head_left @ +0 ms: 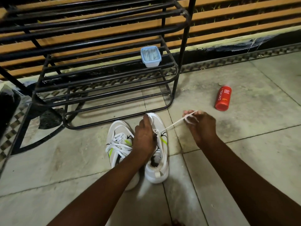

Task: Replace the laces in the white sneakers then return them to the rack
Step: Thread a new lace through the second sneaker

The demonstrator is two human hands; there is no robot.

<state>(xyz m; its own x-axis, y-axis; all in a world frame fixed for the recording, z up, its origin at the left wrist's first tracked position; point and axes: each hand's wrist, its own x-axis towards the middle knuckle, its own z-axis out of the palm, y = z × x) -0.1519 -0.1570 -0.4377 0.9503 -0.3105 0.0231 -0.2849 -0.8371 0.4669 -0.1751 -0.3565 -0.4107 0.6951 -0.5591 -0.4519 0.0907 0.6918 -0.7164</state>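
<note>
Head view: your left hand (144, 139) is curled down over the eyelet area of the worked sneaker (157, 170), pinning it to the floor (244, 160). Your right hand (201, 128), at the shoe's 2 o'clock, has its fingers closed round the lace (172, 124), with slack looped over them and the strand taut back to the eyelets. The lace is soft, light and limp, so grip near the tip under tension; the shoe looks light and likely slides unless held by the upper, with the other sneaker (118, 139) just beside at 9 o'clock and the rack (104, 88) at 12.
</note>
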